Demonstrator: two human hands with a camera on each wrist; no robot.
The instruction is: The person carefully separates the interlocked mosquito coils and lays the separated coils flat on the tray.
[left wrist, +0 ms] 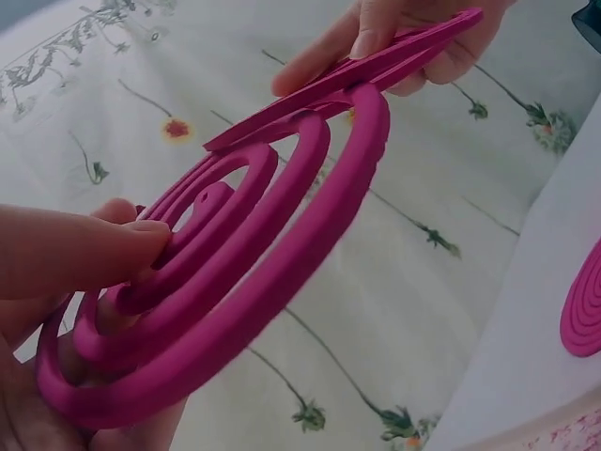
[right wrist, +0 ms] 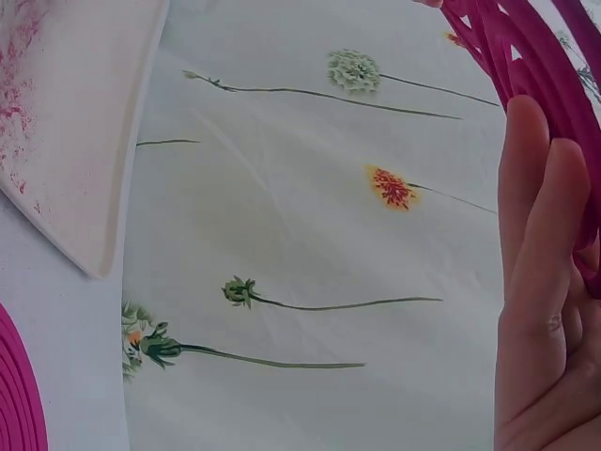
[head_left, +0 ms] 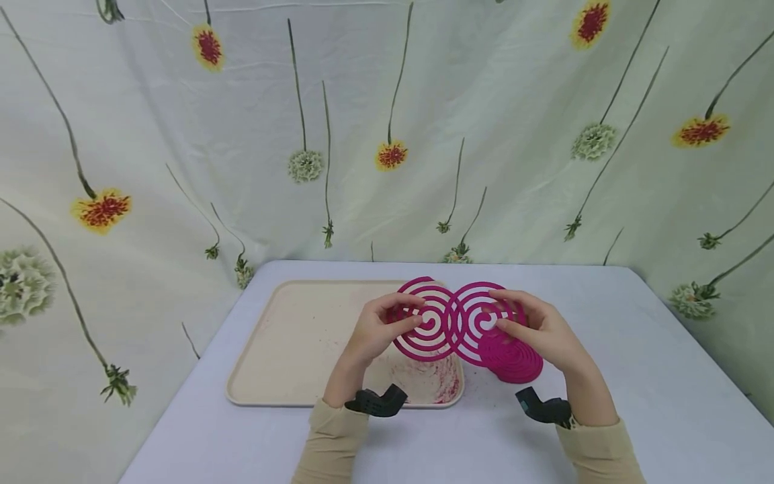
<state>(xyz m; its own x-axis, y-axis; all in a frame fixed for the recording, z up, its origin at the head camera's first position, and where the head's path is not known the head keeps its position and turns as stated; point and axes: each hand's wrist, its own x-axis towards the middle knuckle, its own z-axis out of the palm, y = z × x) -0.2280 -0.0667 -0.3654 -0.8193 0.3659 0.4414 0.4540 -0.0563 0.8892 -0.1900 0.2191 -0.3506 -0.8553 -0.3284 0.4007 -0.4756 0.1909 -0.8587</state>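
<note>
My left hand (head_left: 379, 326) pinches a magenta mosquito coil (head_left: 423, 358) near its centre, thumb in front. A second magenta coil (head_left: 468, 356) is held by my right hand (head_left: 547, 328), in the air to the right. Their outer rings cross in the middle; in the left wrist view the left coil (left wrist: 324, 240) meets the other coil (left wrist: 310, 101) at an angle. Whether they are linked I cannot tell. Below and behind the right hand lies a round pile of magenta coils (head_left: 517, 366) on the table. In the right wrist view, the held coil (right wrist: 549, 75) is partly cut off.
A beige tray (head_left: 290, 349) lies at the left of the white table (head_left: 635, 349), with magenta crumbs (head_left: 447, 383) on its right end. A flower-printed cloth (head_left: 363, 101) hangs behind the table.
</note>
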